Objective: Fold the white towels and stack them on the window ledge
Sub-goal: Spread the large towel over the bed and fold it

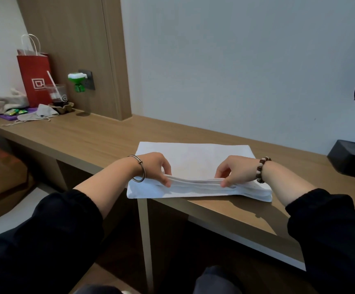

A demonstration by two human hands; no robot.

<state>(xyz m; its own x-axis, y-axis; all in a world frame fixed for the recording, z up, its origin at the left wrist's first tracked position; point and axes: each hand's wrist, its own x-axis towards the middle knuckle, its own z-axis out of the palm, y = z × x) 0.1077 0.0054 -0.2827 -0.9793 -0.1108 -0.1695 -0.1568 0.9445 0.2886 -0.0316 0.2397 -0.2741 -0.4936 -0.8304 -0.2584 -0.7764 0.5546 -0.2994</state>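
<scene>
bare hands at work on a white towel laid on a long wooden ledge, seen from a head cam. the left hand and right hand each pinch the towel's near top edge, thumb & fingers curled on the upper layer and holding it a little above the layers below. the hands are apart, l. toward the towel's left end, r. toward its right.

the towel lies folded in a flat rectangle w/ several layers showing along the near side. its near left corner sticks out just past the ledge's front edge, while the far half lies flat, near the pale wall.

a metal bangle circles the left wrist and a bead bracelet the right. dark sleeves end at mid-forearm.

at the ledge's far left end, well apart from the towel, a red paper bag stands upright w/ white handles. a clear plastic cup w/ a straw is just in front of it. a pale drawstring pouch and a heap of beige cloth lie beside these. a green-and-white gadget is plugged into a wall socket on the wood panel.

at right, a black box rests on the ledge, partly cut off by the frame edge.
</scene>
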